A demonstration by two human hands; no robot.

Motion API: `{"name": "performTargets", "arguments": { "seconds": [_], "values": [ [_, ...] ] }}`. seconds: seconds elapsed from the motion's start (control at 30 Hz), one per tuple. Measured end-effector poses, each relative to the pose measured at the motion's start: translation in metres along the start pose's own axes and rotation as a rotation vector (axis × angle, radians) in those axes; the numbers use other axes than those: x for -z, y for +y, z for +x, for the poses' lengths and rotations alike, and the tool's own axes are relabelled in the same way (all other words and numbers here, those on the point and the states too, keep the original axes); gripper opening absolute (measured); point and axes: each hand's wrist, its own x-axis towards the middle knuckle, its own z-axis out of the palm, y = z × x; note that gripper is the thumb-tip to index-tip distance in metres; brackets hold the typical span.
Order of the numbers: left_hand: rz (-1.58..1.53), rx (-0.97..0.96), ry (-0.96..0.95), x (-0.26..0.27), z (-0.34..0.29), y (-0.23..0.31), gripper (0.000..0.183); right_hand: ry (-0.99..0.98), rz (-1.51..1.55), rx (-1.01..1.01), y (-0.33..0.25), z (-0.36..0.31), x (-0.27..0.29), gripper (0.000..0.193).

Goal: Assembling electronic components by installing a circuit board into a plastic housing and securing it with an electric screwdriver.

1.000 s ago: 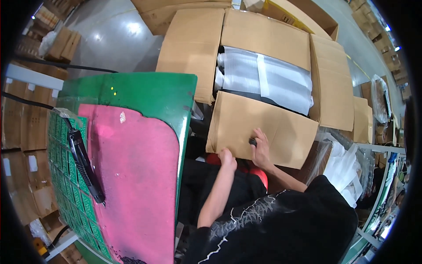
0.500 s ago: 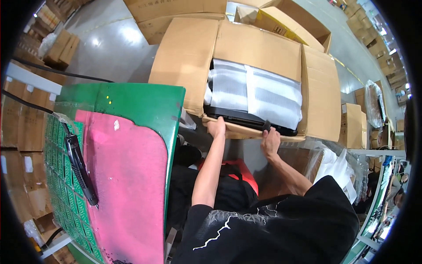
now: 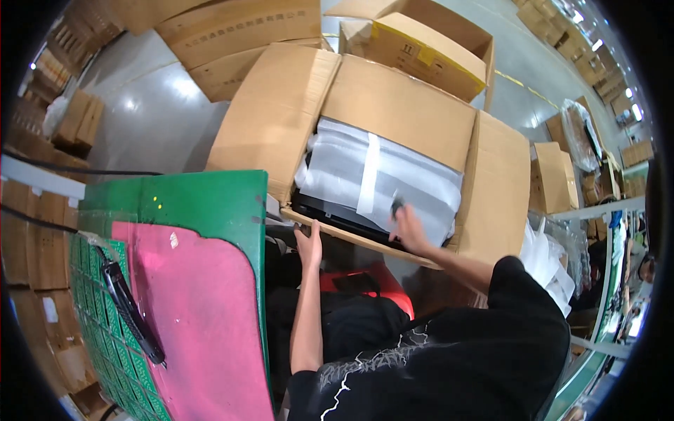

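As R hand holds dk obj, wrapped pkg lies just beneath.

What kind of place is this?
Probably a warehouse or factory packing area: there's an open cardboard box with a wrapped bundle inside, stacked boxes at the left, and a green work table.

We note a glossy grey floor with bright reflections and a yellow line. At left, stacked cartons stand beyond a green table; we see more boxes along the upper right edge.
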Motion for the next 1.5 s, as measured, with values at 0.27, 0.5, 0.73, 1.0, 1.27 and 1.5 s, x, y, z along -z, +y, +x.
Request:
{"name": "performTargets", "arguments": {
  "seconds": [0.27, 0.5, 0.73, 1.0, 1.27, 1.5],
  "values": [
    [0.43, 0.179, -0.47, 0.009, -0.016, -0.084, 0.063, 0.715, 0.896, -0.299, 0.048, 0.167, 0.142, 0.046],
    [0.243, 0.083, -0.436, -0.003, -0.02, -0.055, 0.039, 0.658, 1.533, -0.426, 0.026, 0.193, 0.247, 0.038],
    [0.278, 0.188, -0.465, 0.014, -0.036, -0.038, 0.034, 0.71, 0.394, 0.838, -0.252, 0.106, 0.289, 0.033],
    [-0.339, -0.32, -0.41, 0.009, -0.133, 0.092, 0.047, -0.307, 0.218, 0.316, -0.164, 0.018, 0.086, 0.019],
    [-0.579, -0.22, -0.227, 0.041, -0.25, 0.095, 0.036, -1.204, 0.076, 0.313, -0.139, -0.078, -0.024, 0.026],
    [-0.341, -0.538, 0.218, 0.134, -0.402, 0.098, 0.04, -0.38, -0.769, 0.835, -0.007, 0.044, -0.034, 0.064]
  ]
}}
